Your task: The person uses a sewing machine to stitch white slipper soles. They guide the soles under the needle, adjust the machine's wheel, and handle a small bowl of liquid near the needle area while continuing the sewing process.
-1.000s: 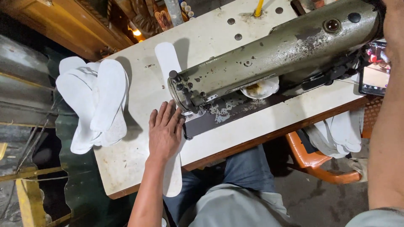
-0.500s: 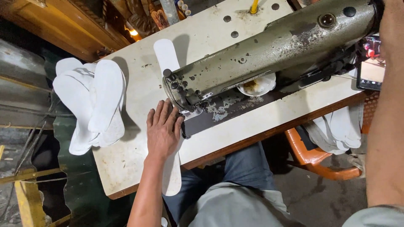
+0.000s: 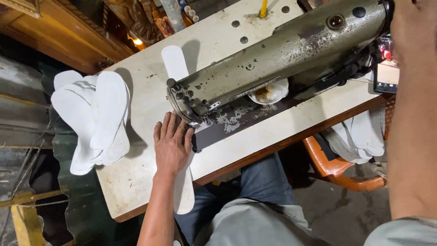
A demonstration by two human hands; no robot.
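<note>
My left hand lies flat on a long white sole-shaped strip, pressing it to the table right in front of the sewing machine's needle end. The strip runs under the machine head, and its far end shows behind it. The old grey-green sewing machine stretches across the table. My right arm reaches up along the right edge, and my right hand is by the machine's wheel end, cut off by the frame; its grip is hidden.
A stack of white soles lies on the left end of the cream table, overhanging its edge. A small white bowl sits under the machine arm. At right are a phone and an orange chair holding more white pieces.
The view has drifted slightly. My left hand stays flat on the white strip at the needle, and my right arm stays raised.
</note>
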